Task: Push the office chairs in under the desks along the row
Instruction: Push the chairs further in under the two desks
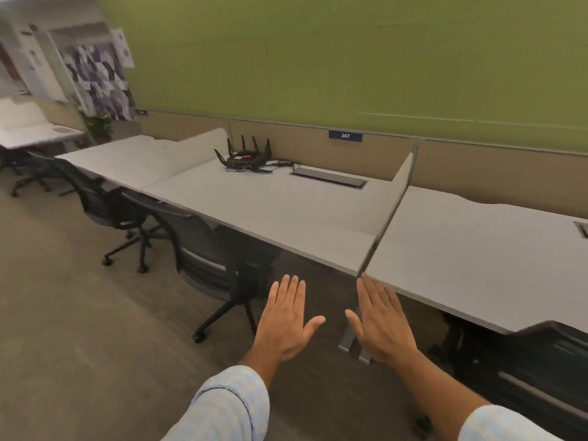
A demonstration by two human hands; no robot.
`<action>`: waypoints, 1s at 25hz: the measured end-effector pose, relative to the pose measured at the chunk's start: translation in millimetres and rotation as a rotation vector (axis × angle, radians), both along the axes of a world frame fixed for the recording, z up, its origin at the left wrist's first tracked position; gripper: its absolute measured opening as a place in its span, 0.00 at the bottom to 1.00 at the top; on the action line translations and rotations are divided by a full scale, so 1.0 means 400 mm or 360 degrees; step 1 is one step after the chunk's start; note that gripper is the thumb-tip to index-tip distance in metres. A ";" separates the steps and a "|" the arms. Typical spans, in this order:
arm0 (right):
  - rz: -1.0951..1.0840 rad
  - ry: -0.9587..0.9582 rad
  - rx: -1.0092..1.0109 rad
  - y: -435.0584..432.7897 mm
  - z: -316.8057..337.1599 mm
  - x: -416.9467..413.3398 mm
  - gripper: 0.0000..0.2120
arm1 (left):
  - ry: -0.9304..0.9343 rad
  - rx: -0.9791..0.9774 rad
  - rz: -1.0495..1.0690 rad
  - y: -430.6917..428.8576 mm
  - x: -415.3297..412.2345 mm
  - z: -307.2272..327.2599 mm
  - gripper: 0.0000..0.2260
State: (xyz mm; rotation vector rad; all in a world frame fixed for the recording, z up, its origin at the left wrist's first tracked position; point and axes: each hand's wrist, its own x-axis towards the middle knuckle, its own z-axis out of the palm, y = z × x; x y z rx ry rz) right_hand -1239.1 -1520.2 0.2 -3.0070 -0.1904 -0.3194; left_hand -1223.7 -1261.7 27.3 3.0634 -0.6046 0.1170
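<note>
A row of pale grey desks (286, 211) runs along the green wall. A dark office chair (203, 256) stands at the middle desk, its seat partly under the top. A second dark chair (101, 202) stands at the desk further left, also close to the edge. At the lower right a third chair (541, 370) shows its back, tucked against the nearest desk (477, 259). My left hand (286, 319) and my right hand (381, 323) are held flat, palms down, fingers apart, over the floor in front of the divider. Neither touches anything.
A black router (246, 157) with antennas and cables sits on the middle desk beside a cable hatch (329, 178). A thin divider panel (391, 211) separates the middle and right desks. More desks and chairs (28, 173) stand far left. Carpeted floor (79, 329) stretches to my left.
</note>
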 end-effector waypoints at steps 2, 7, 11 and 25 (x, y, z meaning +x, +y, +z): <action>0.0087 -0.0001 0.0016 0.111 -0.014 0.036 0.40 | -0.0003 -0.0009 0.0109 0.117 -0.004 0.000 0.46; 0.0337 -0.0040 -0.0005 0.395 -0.017 0.118 0.39 | -0.0051 -0.0040 0.0392 0.378 -0.005 0.007 0.51; 0.0519 -0.0081 -0.0002 0.600 0.002 0.206 0.38 | -0.0067 -0.0021 0.0569 0.558 0.017 0.007 0.49; 0.0741 -0.0102 0.0077 1.119 0.102 0.709 0.41 | -0.0112 0.0016 0.0810 1.036 0.438 0.114 0.50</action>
